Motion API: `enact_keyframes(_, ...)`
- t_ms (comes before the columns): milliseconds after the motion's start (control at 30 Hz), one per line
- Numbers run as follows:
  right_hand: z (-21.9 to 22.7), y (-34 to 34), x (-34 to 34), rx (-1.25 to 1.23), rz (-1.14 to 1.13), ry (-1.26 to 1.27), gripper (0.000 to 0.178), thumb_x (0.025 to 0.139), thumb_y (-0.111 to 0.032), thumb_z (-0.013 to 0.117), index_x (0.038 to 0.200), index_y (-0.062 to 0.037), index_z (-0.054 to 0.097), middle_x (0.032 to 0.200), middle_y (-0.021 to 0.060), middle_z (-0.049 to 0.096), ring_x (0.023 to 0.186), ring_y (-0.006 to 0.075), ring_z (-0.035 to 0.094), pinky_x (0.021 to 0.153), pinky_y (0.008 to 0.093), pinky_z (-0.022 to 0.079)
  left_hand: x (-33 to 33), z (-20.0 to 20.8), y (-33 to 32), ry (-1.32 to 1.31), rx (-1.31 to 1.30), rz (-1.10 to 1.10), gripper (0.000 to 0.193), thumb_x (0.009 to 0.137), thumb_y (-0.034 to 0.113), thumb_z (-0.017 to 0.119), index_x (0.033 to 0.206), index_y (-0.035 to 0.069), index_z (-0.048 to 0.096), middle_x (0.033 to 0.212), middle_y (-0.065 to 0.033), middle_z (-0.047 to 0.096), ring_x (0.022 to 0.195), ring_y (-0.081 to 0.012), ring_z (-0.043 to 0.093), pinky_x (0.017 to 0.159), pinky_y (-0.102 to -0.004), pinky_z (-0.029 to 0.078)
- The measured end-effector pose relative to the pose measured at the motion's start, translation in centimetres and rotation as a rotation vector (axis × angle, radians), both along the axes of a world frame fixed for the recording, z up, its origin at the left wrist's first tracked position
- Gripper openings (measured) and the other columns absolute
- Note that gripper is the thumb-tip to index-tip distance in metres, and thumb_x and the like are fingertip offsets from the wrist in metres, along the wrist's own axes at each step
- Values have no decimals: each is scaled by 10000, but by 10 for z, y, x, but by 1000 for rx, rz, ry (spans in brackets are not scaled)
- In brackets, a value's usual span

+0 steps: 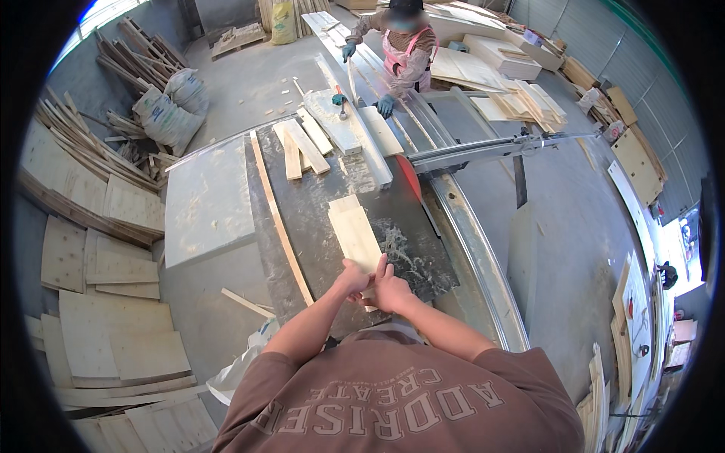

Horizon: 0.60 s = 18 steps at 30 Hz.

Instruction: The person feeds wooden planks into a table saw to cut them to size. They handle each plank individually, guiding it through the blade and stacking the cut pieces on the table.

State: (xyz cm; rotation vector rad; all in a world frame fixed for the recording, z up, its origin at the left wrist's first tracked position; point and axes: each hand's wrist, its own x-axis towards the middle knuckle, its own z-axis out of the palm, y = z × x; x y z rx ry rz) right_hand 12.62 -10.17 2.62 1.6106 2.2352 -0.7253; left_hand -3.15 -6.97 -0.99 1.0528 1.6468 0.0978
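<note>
A short stack of pale wooden boards (355, 232) lies on the dark saw table (298, 226), its near end toward me. My left hand (353, 279) closes on the left side of that end. On the right side, my right hand (390, 289) grips the same boards, with a finger pointing forward along them. Both hands nearly meet, and their undersides are hidden. Beyond the far end of the stack, to the right, stands the red blade guard (408, 178) of the table saw, apart from my hands.
Across the saw, a co-worker (404, 53) in gloves stands by long boards. Loose wood pieces (302, 145) lie at the table's far side. A long thin strip (276, 204) crosses the table at left. A metal rail (483, 264) runs along the right. Plywood sheets (113, 325) lean at left.
</note>
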Motion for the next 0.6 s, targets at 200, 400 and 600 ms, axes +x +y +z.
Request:
enact_keyframes(200, -2, 0, 0, 4, 0, 5, 1547, 791, -690, 844, 1616, 170, -143, 1475, 343, 452, 1138, 425, 724, 935, 483, 620, 1, -6, 0, 6, 12, 10, 835, 1021, 447, 734, 1323, -92, 173, 903, -287, 722, 581, -317, 732, 446, -437, 598)
enact_keyframes(400, -1, 1, -1, -3, 5, -5, 1538, 798, -694, 835, 1616, 172, -138, 1476, 352, 448, 1128, 430, 725, 934, 479, 621, 0, -12, 2, 1, -3, 0, 845, 1014, 460, 741, 1314, -85, 170, 861, -271, 722, 580, -315, 732, 435, -435, 589)
enact_keyframes(600, 0, 0, -1, 9, 5, -4, 1532, 800, -685, 844, 1618, 173, -126, 1456, 357, 457, 1099, 440, 730, 907, 478, 628, 1, -12, 1, -5, 4, 8, 819, 1019, 443, 733, 1317, -74, 172, 882, -288, 722, 595, -334, 750, 446, -450, 596)
